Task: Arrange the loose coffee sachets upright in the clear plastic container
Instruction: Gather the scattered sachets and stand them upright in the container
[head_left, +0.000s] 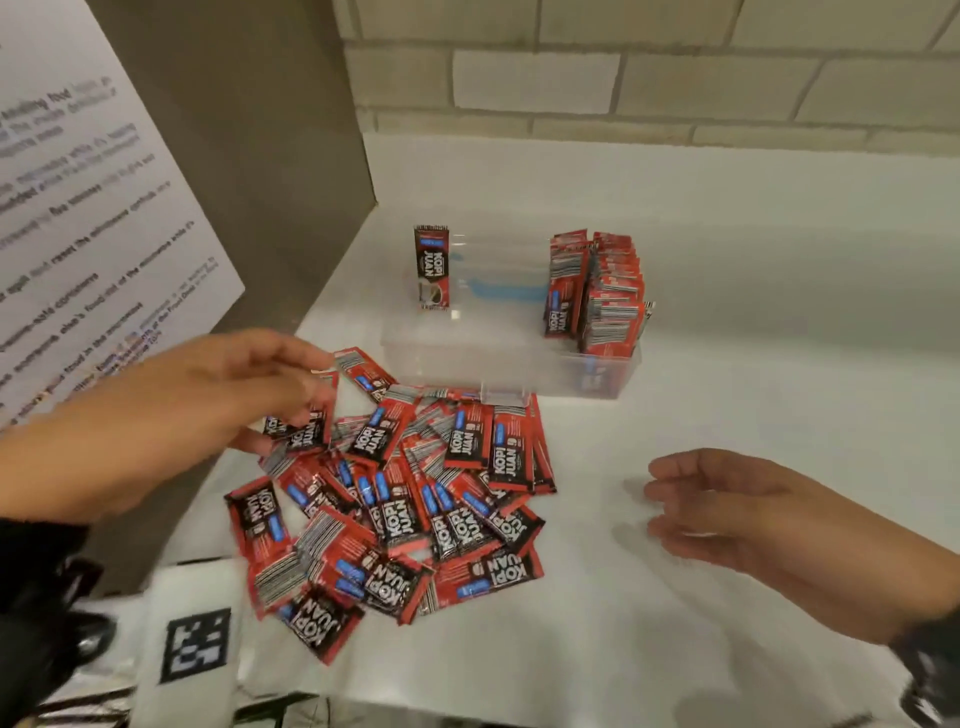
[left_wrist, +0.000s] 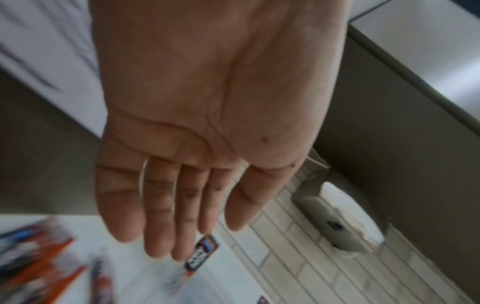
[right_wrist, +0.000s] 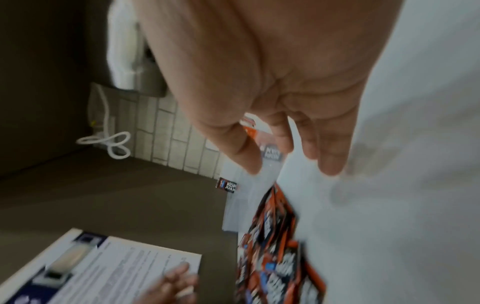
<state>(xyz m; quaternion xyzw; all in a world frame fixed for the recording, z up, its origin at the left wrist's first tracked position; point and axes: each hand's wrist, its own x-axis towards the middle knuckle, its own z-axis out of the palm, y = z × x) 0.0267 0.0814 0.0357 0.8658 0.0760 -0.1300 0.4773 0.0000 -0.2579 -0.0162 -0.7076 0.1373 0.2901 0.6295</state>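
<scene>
Loose sachets (head_left: 395, 499) lie flat, long axes mixed, on the white counter (head_left: 727, 364) before the clear container (head_left: 514, 364) holding upright rows (head_left: 597, 291); left hand (head_left: 171, 415) and right hand (head_left: 753, 514) hover spread, empty; brick wall (head_left: 623, 67) behind.

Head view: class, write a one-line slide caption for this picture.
Open left hand reaches over loose Kopi Juan sachets; open right hand hovers beside the part-filled clear container.

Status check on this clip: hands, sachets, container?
Left hand open over loose sachets, right hand open, empty. Container holds upright row at right, lone sachet at left. Nothing blocking.
</scene>
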